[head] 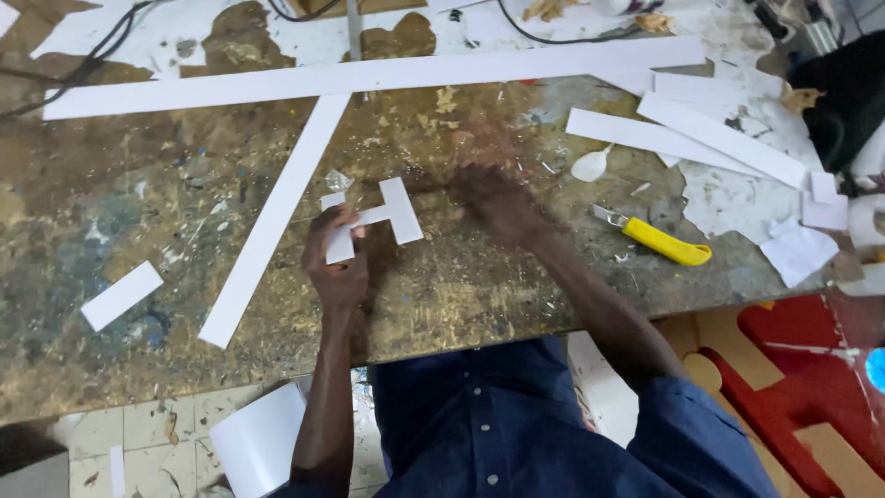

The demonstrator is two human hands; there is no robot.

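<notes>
Pinching one end of a white H-shaped cutout (pixel 371 219), the left hand (pixel 336 261) has thumb and fingers closed on its nearer bar, holding it just above the worn, paint-spattered workbench (pixel 120 203). Beside it the right hand (pixel 493 198) is blurred over the bench top, near the cutout's far bar; whether its fingers are closed I cannot tell. Right of that lies a yellow utility knife (pixel 656 238). Farther off, long white strips (pixel 369 76) cross the bench, one angled strip (pixel 277 217) running toward the near edge.
</notes>
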